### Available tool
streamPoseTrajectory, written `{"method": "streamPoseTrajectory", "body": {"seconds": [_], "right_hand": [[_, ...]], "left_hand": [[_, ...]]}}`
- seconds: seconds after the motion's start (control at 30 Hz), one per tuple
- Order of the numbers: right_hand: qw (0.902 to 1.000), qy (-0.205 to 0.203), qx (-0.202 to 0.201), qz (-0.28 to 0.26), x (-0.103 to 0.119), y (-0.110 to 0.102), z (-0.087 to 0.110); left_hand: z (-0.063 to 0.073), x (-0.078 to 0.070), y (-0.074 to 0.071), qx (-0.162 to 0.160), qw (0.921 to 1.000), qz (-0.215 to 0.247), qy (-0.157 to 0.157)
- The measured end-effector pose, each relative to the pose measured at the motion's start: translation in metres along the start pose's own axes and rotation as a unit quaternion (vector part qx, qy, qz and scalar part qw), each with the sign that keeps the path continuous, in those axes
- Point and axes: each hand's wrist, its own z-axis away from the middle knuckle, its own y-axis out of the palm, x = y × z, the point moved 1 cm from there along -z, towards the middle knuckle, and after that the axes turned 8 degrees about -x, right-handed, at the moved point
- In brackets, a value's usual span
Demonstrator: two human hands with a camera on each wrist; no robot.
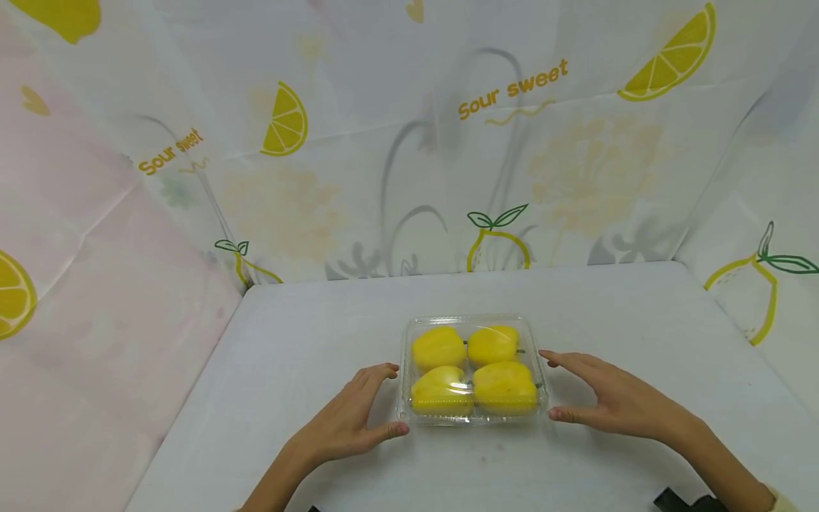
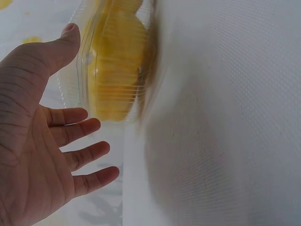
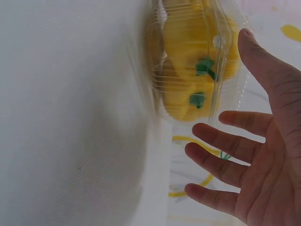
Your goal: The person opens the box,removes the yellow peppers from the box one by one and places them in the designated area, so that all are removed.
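Observation:
A clear plastic clamshell box (image 1: 473, 420) sits closed on the white tabletop, in front of the person. Inside it are several yellow bell peppers (image 1: 505, 387); green stems (image 3: 203, 66) show through the wall in the right wrist view. At the box's left side is the left hand (image 1: 345, 421), thumb spread from the fingers, palm turned towards the box. The right hand (image 1: 617, 398) mirrors it on the right, its fingertips close to the box's side. Both wrist views show relaxed, spread fingers with nothing held between them.
The white tabletop (image 1: 307, 327) meets a lemon-printed cloth backdrop (image 1: 358, 178) at the back and both sides. A black object (image 1: 687, 501) shows at the bottom edge, beside the right forearm.

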Motion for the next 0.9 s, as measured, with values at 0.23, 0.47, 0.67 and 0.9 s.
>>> {"method": "streamPoseTrajectory", "body": {"seconds": [0.23, 0.47, 0.67, 0.9], "right_hand": [[1.0, -0.009, -0.003, 0.001, 0.0003, 0.0015, 0.0], [0.9999, -0.009, 0.006, -0.011, -0.0002, 0.0035, -0.0002], [0.9998, -0.001, 0.012, -0.014, 0.0002, 0.0052, 0.0001], [0.9996, 0.01, 0.019, -0.017, 0.0015, 0.0063, 0.0]], "left_hand": [[0.0004, 0.0003, 0.0007, 0.0, 1.0, 0.002, 0.003], [0.0011, -0.0001, 0.0013, 0.002, 1.0, 0.003, 0.003], [0.0012, -0.0001, 0.0019, 0.003, 1.0, 0.007, 0.005], [0.0009, -0.0004, 0.0028, 0.008, 0.9999, 0.009, -0.006]]}}
